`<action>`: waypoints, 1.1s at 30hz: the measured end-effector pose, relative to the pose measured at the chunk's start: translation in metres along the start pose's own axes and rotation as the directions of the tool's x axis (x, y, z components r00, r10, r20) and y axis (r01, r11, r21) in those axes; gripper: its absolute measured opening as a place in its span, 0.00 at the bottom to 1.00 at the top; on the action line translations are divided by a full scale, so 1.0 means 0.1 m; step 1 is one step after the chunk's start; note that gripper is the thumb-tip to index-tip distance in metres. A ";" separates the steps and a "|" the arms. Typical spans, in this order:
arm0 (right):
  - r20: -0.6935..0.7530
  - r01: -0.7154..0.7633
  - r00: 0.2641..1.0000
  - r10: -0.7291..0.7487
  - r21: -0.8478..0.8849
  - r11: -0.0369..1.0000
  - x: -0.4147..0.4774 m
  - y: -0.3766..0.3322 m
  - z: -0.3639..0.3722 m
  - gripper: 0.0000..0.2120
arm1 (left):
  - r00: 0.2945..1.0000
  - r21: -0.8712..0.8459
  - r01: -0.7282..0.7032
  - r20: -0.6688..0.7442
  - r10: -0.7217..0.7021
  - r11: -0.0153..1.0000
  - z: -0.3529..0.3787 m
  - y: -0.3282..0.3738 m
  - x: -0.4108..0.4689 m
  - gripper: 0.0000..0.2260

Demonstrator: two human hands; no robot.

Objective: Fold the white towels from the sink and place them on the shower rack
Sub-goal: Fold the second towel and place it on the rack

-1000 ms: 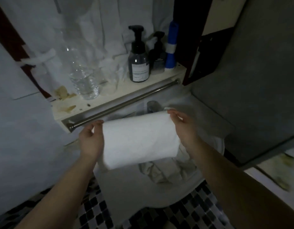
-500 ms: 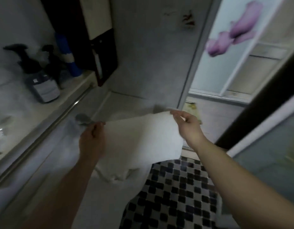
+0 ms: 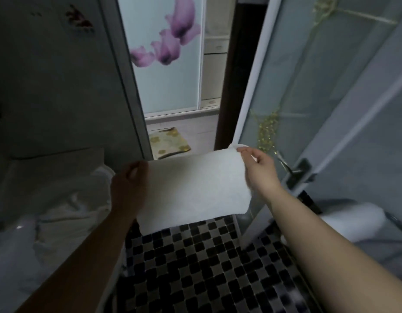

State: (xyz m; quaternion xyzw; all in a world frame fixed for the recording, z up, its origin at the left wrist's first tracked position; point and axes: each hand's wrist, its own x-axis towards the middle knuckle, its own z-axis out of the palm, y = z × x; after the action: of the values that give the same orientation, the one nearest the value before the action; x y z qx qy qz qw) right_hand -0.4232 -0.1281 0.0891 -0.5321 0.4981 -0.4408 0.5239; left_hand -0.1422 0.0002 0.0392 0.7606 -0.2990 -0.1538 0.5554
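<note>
Left hand (image 3: 130, 184) has its grip curled round the left edge of the towel (image 3: 193, 190); right hand (image 3: 258, 172) pinches the far right corner; the towel hangs between them over the tiled floor (image 3: 195, 256); held by its top alone, the fold could sag open or snag the door handle (image 3: 295, 170) at right; the shelf seen at left a moment ago is now out of view.
</note>
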 end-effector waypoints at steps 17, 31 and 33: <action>-0.295 0.081 0.949 -0.110 -0.108 0.991 -0.73 0.08 -2.84 0.13 | 0.966 -0.161 -0.105 0.218 0.139 0.981 1.55 1.03 -2.06 0.08; -0.490 -0.018 0.870 -0.061 -0.155 0.988 -1.24 0.20 -4.72 0.10 | 0.854 -0.216 -0.092 0.486 0.189 0.972 2.58 1.56 -3.51 0.08; -0.510 -0.042 0.860 -0.036 -0.142 0.989 -1.33 0.28 -4.92 0.12 | 0.839 -0.226 -0.045 0.519 0.159 0.973 2.67 1.57 -3.70 0.09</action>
State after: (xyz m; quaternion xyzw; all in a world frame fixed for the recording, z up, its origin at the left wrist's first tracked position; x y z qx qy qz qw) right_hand -0.9282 -0.0534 0.0994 -0.4331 0.6512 -0.5269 0.3328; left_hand -0.6244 -0.0017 0.0605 0.6092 -0.4645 -0.3593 0.5329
